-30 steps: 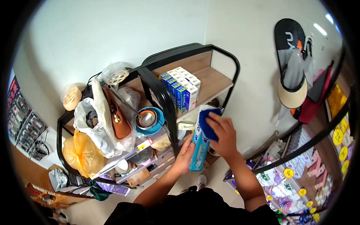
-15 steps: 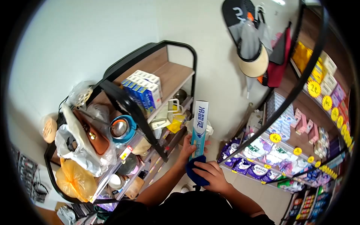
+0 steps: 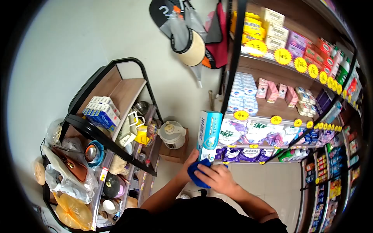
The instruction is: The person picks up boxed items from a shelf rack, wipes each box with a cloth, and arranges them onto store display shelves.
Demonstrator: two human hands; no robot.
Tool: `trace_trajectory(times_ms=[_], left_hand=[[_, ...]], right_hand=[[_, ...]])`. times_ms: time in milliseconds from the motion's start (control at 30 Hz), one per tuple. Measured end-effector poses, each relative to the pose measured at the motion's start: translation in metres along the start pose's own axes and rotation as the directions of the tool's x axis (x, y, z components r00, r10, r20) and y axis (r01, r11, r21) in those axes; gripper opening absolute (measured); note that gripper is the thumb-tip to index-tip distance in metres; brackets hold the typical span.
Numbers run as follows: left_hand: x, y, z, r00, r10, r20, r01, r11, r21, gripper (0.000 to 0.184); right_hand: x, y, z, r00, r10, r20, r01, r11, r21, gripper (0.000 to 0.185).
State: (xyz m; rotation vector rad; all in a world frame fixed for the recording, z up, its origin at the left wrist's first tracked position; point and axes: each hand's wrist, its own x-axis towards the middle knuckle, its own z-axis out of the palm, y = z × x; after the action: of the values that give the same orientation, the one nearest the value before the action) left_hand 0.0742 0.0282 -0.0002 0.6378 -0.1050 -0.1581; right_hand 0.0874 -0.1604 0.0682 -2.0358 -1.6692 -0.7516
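Now | right hand (image 3: 218, 179): fingers bent over cloth (image 3: 195, 173) | left hand (image 3: 188, 165): clasping box (image 3: 210, 133)

A long carton (image 3: 210, 134), turquoise and white with dark blue lettering, stands nearly upright at the centre of the frame, its sides flat. Below it, a deep blue cloth (image 3: 199, 173), bunched and creased, lies against the carton's lower end, partly covered by fingers (image 3: 206, 174).

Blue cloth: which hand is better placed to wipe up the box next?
Right, probably: the right hand has its fingers over the blue cloth at the lower end of the box; the left hand seems to steady the box.
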Motion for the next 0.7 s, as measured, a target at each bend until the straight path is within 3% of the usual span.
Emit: trace_trajectory(times_ms=[100,133,233,300,367,467,633,700], left_hand=[[0.012,-0.043,0.019,0.998,-0.015,0.056,0.002,0.975,0.223,0.051],[0.022,-0.054,0.031,0.994,-0.108,0.015,0.108,0.994,-0.024,0.052],[0.029,-0.096,0.058,0.999,-0.032,-0.011,0.033,0.992,0.124,0.053],[0.031,-0.122,0.076,0.997,-0.061,-0.042,0.065,0.991,0.121,0.054],[0.035,-0.140,0.090,0.994,-0.084,-0.071,0.093,0.988,0.122,0.054],[0.041,-0.157,0.114,0.994,-0.097,0.051,0.092,0.992,0.088,0.051],[0.051,-0.182,0.156,0.991,-0.105,-0.084,0.120,0.974,0.194,0.056],[0.062,-0.199,0.148,0.990,-0.123,-0.067,0.130,0.985,0.116,0.057]], right_hand=[[-0.018,0.035,-0.031,0.989,0.097,-0.112,-0.107,0.991,-0.085,0.052],[-0.020,0.049,-0.044,0.978,0.137,-0.157,-0.154,0.984,-0.095,0.055],[-0.023,0.086,-0.099,0.937,0.285,-0.203,-0.295,0.955,-0.024,0.070],[-0.028,0.108,-0.127,0.918,0.312,-0.245,-0.326,0.945,-0.020,0.078],[-0.038,0.126,-0.146,0.900,0.350,-0.260,-0.358,0.933,0.017,0.073],[-0.059,0.133,-0.170,0.895,0.368,-0.251,-0.375,0.927,0.021,0.071],[-0.099,0.122,-0.192,0.886,0.391,-0.251,-0.409,0.912,-0.019,0.072],[-0.122,0.116,-0.191,0.897,0.391,-0.207,-0.397,0.918,0.012,0.072]])
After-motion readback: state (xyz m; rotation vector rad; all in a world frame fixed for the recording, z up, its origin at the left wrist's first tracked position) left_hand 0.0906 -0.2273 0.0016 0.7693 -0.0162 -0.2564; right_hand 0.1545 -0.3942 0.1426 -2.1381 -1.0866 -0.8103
